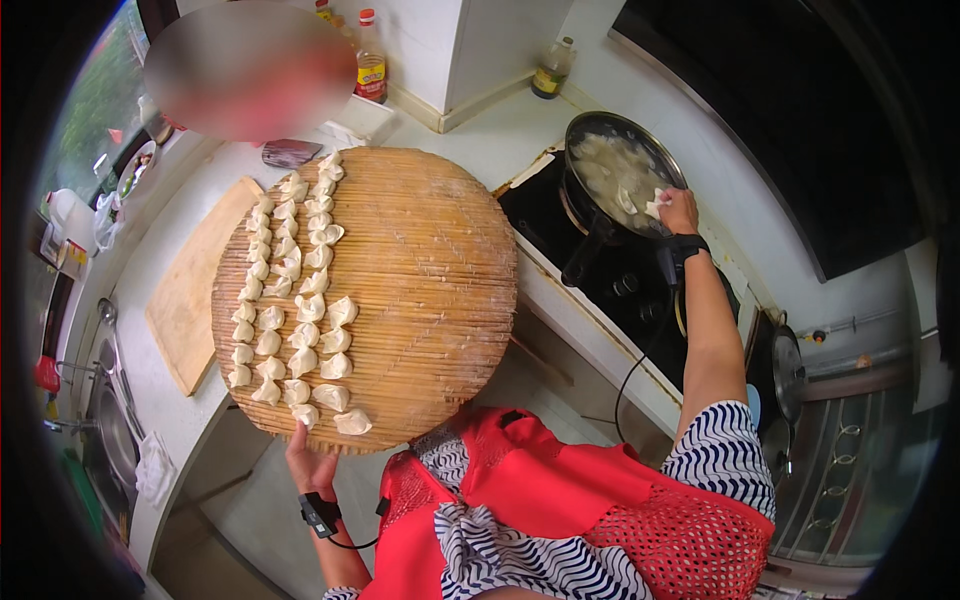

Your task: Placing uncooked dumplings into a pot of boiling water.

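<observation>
My left hand (313,466) grips the near rim of a round tray of thin slats (431,285), its thumb on top beside a dumpling. Folded raw dumplings (335,340) lie in uneven rows over the tray's left half; its right half is bare and dusted with flour. My right hand (681,212) reaches out over the near right rim of a dark pan (651,144), with a pale raw dumpling (657,202) between the fingertips. Cloudy liquid and several dumplings (609,166) fill the pan. The pan's black handle (588,253) points back towards me.
The pan stands on a black gas hob (536,202), and a cable from my right wristband hangs across its front edge. A wooden board (199,292) lies left of the tray. Bottles (371,64) stand at the back. On the left is a sink (116,435).
</observation>
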{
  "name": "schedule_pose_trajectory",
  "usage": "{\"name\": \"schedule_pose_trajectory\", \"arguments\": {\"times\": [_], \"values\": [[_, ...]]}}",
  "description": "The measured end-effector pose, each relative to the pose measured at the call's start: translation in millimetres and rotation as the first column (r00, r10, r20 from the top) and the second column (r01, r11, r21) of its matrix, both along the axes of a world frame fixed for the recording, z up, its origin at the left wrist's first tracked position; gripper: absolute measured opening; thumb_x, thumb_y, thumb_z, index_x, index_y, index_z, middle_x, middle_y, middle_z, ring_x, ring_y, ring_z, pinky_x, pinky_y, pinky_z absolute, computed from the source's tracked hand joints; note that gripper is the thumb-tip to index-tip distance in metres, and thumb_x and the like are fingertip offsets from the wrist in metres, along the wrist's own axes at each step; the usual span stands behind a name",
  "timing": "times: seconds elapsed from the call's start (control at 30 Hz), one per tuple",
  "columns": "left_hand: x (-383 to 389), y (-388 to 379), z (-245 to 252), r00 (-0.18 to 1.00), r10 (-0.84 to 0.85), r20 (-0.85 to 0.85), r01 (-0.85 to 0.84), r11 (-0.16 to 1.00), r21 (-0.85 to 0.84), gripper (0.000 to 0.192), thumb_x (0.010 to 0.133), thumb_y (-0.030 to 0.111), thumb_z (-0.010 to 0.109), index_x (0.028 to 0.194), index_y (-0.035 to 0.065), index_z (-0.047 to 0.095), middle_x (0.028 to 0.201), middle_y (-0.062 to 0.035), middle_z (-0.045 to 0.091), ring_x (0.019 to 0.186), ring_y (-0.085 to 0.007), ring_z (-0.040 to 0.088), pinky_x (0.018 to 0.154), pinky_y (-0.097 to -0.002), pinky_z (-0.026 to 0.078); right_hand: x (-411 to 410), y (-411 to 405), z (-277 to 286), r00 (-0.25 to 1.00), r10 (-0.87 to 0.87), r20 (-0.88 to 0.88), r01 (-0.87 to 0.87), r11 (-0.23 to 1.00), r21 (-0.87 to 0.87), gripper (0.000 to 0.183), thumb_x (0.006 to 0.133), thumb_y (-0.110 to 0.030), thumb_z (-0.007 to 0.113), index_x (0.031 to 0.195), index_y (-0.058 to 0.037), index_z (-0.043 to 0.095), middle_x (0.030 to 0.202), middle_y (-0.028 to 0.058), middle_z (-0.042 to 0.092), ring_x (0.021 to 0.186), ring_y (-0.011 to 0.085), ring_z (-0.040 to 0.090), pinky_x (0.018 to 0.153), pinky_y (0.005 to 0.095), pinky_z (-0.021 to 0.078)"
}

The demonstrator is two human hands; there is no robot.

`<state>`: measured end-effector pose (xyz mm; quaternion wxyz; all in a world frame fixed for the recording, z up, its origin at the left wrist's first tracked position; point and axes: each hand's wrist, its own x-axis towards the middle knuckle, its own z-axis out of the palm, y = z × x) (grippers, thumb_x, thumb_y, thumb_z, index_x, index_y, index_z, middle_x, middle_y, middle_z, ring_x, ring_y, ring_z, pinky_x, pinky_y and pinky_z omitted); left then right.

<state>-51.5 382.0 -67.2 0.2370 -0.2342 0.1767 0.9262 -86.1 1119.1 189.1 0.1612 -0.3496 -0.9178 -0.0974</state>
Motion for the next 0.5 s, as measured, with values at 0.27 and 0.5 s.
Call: {"name": "schedule_pose_trajectory", "arguments": {"times": [0.27,0.5], "values": [[1,4,7,0.999,0.046,0.029,-0.045,0.999,-0.006,0.044,0.095,0.023,0.055,0.135,0.0066,0.046,0.136,-0.0096,0.052,0.126,-0.0295,0.048,0.105,-0.0506,0.038,-21,-79,51,0.98,0.179,-0.08,-0.148,0.942,0.3,0.029,0.081,-0.022,0.07,0.11,-0.0202,0.069,0.118,0.0093,0.057,0.107,0.0323,0.056,0.09,0.0466,0.0431],[0,3,-3,0.999,0.047,-0.001,-0.047,0.992,0.121,0.047,0.095,0.018,0.054,0.138,0.0037,0.042,0.139,-0.0116,0.05,0.128,-0.0298,0.048,0.107,-0.0496,0.037,-64,-256,21,0.586,0.774,-0.238,-0.792,0.61,0.035,0.02,0.081,-0.015,0.069,0.1,-0.0085,0.07,0.098,0.0125,0.064,0.093,0.0315,0.06,0.082,0.0402,0.0467]]}}
